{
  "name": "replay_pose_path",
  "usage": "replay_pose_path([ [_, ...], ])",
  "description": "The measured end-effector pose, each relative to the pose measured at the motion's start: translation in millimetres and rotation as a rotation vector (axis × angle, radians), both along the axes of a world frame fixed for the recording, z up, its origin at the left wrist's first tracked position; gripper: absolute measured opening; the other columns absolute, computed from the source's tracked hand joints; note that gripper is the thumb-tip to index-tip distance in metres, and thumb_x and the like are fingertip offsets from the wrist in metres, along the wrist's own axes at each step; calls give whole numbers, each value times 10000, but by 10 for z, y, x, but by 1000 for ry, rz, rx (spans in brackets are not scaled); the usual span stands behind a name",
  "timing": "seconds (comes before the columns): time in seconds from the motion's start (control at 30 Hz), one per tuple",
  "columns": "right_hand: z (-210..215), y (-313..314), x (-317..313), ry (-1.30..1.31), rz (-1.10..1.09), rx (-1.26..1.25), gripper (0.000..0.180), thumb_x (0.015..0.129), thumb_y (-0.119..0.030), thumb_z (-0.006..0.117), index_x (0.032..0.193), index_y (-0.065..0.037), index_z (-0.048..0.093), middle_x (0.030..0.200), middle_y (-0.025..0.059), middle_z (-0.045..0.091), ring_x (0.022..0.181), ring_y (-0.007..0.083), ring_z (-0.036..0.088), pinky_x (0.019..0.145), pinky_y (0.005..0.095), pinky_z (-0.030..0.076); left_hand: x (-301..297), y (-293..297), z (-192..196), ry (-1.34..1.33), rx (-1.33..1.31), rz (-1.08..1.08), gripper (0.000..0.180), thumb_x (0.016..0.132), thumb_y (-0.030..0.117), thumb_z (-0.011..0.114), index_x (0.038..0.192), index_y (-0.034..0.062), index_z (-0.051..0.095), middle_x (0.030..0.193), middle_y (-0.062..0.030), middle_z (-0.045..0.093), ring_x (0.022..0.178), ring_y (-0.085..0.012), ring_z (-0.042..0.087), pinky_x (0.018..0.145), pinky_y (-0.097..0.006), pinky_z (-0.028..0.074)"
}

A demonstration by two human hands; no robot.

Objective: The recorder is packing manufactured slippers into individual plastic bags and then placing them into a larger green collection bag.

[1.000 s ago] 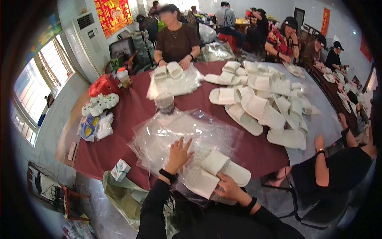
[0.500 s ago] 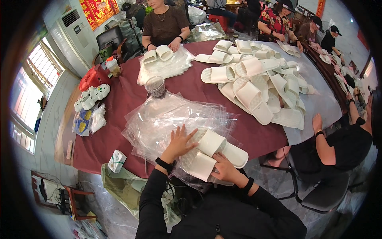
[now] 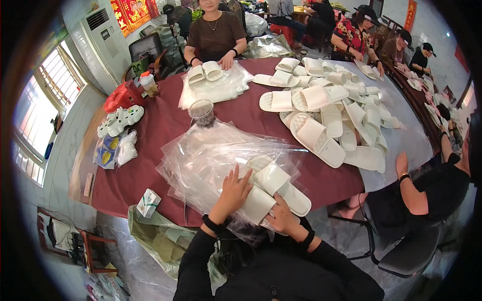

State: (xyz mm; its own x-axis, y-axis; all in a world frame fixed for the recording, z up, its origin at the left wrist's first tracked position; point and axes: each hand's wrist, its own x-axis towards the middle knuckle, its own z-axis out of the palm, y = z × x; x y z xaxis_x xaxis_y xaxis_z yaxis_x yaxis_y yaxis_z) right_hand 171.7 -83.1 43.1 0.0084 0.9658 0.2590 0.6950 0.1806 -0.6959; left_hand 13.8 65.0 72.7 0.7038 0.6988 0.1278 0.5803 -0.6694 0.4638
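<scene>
A pair of white slide slippers [image 3: 271, 177] lies at the table's near edge, toes on the stack of clear plastic bags [image 3: 201, 153]. Clear film seems to cover at least part of the pair; how far they sit inside a bag I cannot tell. My left hand [image 3: 234, 193] rests with fingers stretched out on the film beside the toes of the nearer slipper. My right hand [image 3: 284, 216] grips that nearer slipper by its heel part, fingers reaching between the two slippers. Some of the sole is hidden under this hand.
A big heap of white slippers [image 3: 321, 128] covers the right of the maroon-covered table [image 3: 145, 165]. A clear round tub [image 3: 202, 113] stands behind the bags. A small box [image 3: 148, 202] sits at the near-left edge. Across the table a person [image 3: 215, 35] touches another pair.
My left hand has shifted a little right and closer to the slippers, its fingers less spread. The right hand keeps its hold. The whole view has tilted slightly.
</scene>
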Motion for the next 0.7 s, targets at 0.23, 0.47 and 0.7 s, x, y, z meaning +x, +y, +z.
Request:
replay_pose_path([
  [0.23, -74, 95, 14, -9, -72, 106, 453, 712, -187, 643, 1124, -9, 589, 1260, 329, 402, 1088, 484, 434, 969, 484, 359, -209, -230, 34, -271, 47, -8, 493, 830, 281, 634, 1266, 83, 520, 1308, -286, 447, 1169, -444, 463, 974, -468, 387],
  [0.47, -150, 84, -98, 12, -70, -11, 460, 694, -216, 675, 1078, 23, 596, 1261, 318, 409, 1084, 455, 454, 952, 478, 367, -306, -476, -120, -240, 91, 82, 428, 799, 263, 673, 1175, 77, 586, 1291, -215, 496, 1137, -426, 500, 979, -453, 397],
  [0.7, -159, 108, -156, 10, -181, 37, 439, 705, -217, 669, 1064, 26, 600, 1242, 318, 415, 1092, 453, 453, 954, 487, 355, -240, -511, -151, -268, 161, 94, 378, 786, 237, 652, 1096, 25, 612, 1181, -187, 571, 1112, -431, 503, 931, -474, 405],
])
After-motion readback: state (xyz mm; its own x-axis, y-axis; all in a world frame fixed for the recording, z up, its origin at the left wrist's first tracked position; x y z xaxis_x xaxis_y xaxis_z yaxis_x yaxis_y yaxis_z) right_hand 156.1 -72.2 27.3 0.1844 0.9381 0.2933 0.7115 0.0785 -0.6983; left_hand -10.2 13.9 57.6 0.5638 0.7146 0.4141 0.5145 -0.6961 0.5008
